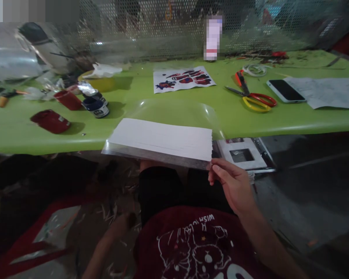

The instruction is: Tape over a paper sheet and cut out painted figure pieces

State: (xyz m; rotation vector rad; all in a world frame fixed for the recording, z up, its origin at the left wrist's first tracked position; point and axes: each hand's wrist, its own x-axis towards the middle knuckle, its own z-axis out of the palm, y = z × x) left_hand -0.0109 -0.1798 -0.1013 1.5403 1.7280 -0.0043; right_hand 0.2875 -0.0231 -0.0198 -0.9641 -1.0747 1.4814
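My right hand (231, 180) pinches the near right corner of a clear plastic sheet (174, 108). A white paper strip (163, 137) with a jagged right edge lies on or within that sheet. The sheet rests partly on the green table (133, 87) and reaches past its front edge above my lap. Low on the left, my left hand (128, 223) hangs below the table, dark and blurred, so its fingers cannot be made out. Behind the plastic lies a white sheet with red and blue printed shapes (184, 80).
Scissors with red and yellow handles (258, 102), a phone (286, 91) and crumpled paper (334, 93) lie at the right. Red jars (50, 121), a dark blue jar (95, 107) and a yellow container (99, 83) are at the left. A perforated screen (151, 31) stands behind.
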